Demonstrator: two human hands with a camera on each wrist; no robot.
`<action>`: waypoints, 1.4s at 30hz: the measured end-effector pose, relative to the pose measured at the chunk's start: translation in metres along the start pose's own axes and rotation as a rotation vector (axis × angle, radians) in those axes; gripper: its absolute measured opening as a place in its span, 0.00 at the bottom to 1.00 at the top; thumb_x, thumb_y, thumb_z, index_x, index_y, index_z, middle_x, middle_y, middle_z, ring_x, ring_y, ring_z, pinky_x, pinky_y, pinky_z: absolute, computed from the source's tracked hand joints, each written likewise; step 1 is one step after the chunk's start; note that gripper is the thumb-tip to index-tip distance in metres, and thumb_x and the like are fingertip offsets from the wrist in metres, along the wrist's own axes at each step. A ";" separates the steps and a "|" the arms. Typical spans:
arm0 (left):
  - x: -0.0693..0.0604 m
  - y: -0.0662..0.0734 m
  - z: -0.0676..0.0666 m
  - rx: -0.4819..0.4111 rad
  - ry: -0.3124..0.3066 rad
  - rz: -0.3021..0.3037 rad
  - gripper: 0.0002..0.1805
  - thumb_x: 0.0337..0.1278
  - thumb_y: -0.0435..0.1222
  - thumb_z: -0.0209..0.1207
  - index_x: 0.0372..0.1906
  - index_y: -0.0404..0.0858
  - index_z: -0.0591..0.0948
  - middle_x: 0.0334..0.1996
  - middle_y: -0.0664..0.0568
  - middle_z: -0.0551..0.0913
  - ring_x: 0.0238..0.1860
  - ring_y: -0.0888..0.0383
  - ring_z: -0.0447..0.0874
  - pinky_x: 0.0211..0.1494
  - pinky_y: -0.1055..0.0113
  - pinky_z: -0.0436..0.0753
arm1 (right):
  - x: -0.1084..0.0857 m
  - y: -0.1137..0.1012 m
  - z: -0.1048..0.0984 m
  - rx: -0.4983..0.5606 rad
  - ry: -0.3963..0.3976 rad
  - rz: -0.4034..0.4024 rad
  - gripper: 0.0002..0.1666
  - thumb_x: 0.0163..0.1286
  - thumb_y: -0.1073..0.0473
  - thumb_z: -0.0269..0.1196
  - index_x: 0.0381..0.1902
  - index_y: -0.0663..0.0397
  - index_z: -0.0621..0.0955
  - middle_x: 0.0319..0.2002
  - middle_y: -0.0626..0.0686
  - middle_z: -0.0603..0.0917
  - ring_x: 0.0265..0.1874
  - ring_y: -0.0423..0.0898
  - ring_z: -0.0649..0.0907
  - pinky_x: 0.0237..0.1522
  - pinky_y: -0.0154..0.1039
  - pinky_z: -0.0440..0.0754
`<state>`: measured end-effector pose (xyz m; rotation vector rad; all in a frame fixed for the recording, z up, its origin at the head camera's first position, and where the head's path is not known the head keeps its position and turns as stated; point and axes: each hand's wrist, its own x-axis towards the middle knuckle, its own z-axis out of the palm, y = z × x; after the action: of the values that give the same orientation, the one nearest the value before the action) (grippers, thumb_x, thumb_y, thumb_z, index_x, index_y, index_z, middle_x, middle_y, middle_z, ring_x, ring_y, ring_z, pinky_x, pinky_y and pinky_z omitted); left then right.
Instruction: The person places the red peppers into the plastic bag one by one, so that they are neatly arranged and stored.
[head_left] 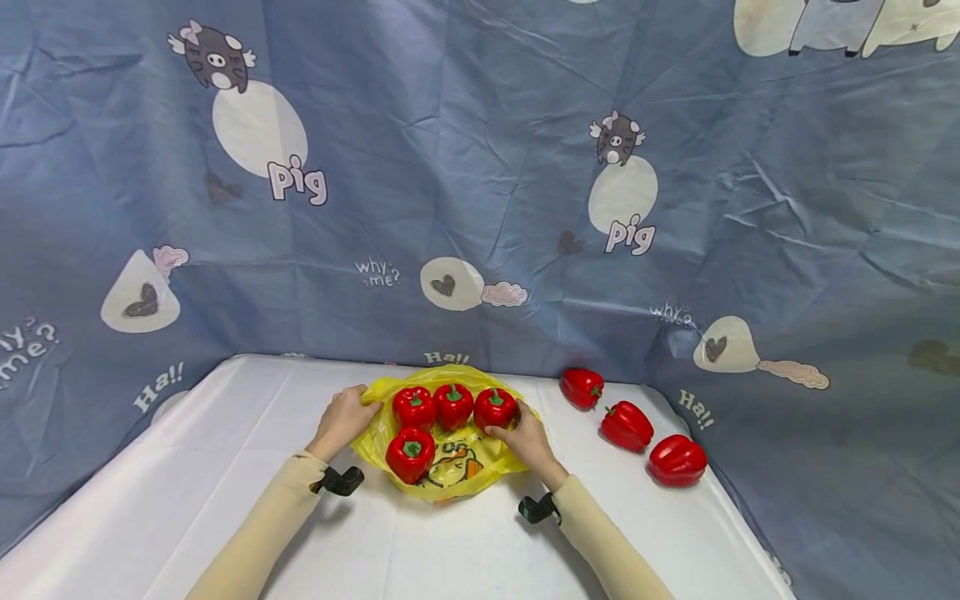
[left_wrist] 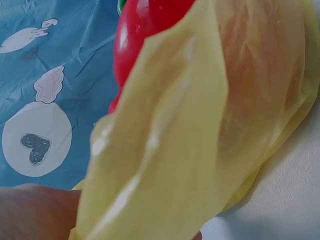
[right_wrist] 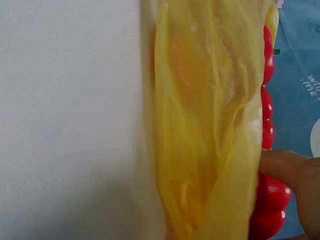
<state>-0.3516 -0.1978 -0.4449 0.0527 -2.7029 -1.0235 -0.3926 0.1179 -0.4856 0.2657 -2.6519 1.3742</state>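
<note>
A yellow plastic bag point(head_left: 487, 457) lies spread open on the white table, with several red bell peppers in it. My left hand point(head_left: 343, 422) pinches the bag's left edge, beside a bell pepper point(head_left: 406, 410). In the left wrist view the yellow film point(left_wrist: 155, 150) hides most of that hand. My right hand point(head_left: 531, 442) grips the rightmost bell pepper point(head_left: 491, 408) inside the bag, thumb on its near side. The right wrist view shows the thumb point(right_wrist: 282, 166) against this red pepper point(right_wrist: 270, 200); the other fingers are mostly hidden.
Three more red bell peppers lie in a slanting row on the right of the table: a far one point(head_left: 581, 387), a middle one point(head_left: 627, 426) and a near one point(head_left: 677, 460). A blue printed cloth point(head_left: 487, 192) hangs behind the white table point(head_left: 225, 467).
</note>
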 end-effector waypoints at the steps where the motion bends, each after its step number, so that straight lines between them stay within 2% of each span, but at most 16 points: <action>1: 0.000 0.000 0.001 0.004 -0.002 0.003 0.11 0.59 0.38 0.57 0.34 0.32 0.78 0.23 0.46 0.78 0.22 0.56 0.73 0.25 0.66 0.70 | -0.001 0.000 -0.001 -0.007 0.002 -0.008 0.52 0.54 0.51 0.73 0.67 0.75 0.62 0.61 0.71 0.73 0.62 0.63 0.74 0.63 0.54 0.70; 8: 0.000 0.001 0.003 0.010 -0.010 0.004 0.11 0.59 0.39 0.57 0.31 0.33 0.77 0.21 0.47 0.75 0.21 0.57 0.72 0.24 0.67 0.70 | -0.008 -0.002 -0.012 0.026 0.002 -0.022 0.52 0.54 0.52 0.73 0.67 0.73 0.62 0.62 0.71 0.72 0.62 0.64 0.73 0.62 0.55 0.70; 16: 0.000 0.000 0.004 -0.013 -0.026 0.004 0.13 0.60 0.38 0.56 0.39 0.30 0.79 0.26 0.45 0.80 0.22 0.57 0.75 0.24 0.66 0.73 | -0.022 -0.004 -0.027 0.094 -0.022 -0.040 0.51 0.54 0.56 0.73 0.68 0.71 0.61 0.65 0.69 0.70 0.63 0.64 0.72 0.62 0.54 0.71; 21: -0.002 0.000 0.004 -0.013 -0.031 0.003 0.14 0.59 0.38 0.56 0.42 0.29 0.80 0.28 0.44 0.82 0.22 0.57 0.76 0.24 0.66 0.73 | -0.033 -0.005 -0.036 0.125 -0.043 -0.067 0.52 0.53 0.55 0.73 0.68 0.71 0.62 0.64 0.69 0.70 0.63 0.65 0.72 0.62 0.55 0.71; 26: -0.001 0.001 0.005 -0.013 -0.044 -0.001 0.17 0.60 0.38 0.56 0.46 0.28 0.79 0.29 0.43 0.82 0.22 0.58 0.77 0.24 0.67 0.74 | -0.046 -0.005 -0.043 0.124 -0.057 -0.096 0.52 0.53 0.56 0.74 0.68 0.72 0.62 0.64 0.69 0.70 0.63 0.63 0.72 0.62 0.53 0.72; 31: -0.001 0.001 0.007 -0.014 -0.048 0.001 0.16 0.59 0.38 0.56 0.44 0.28 0.79 0.28 0.43 0.82 0.22 0.57 0.76 0.24 0.67 0.73 | -0.060 -0.005 -0.052 0.119 -0.064 -0.078 0.49 0.53 0.59 0.73 0.67 0.71 0.63 0.63 0.68 0.72 0.63 0.61 0.73 0.62 0.53 0.71; 42: -0.002 0.000 0.006 -0.013 -0.052 0.004 0.18 0.60 0.37 0.56 0.47 0.27 0.79 0.30 0.42 0.83 0.22 0.58 0.77 0.24 0.67 0.74 | -0.094 0.006 -0.088 0.061 -0.055 -0.028 0.48 0.50 0.57 0.75 0.66 0.66 0.67 0.64 0.63 0.73 0.63 0.59 0.73 0.62 0.51 0.72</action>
<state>-0.3511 -0.1936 -0.4491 0.0187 -2.7413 -1.0555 -0.2987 0.2019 -0.4600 0.3516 -2.6422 1.4610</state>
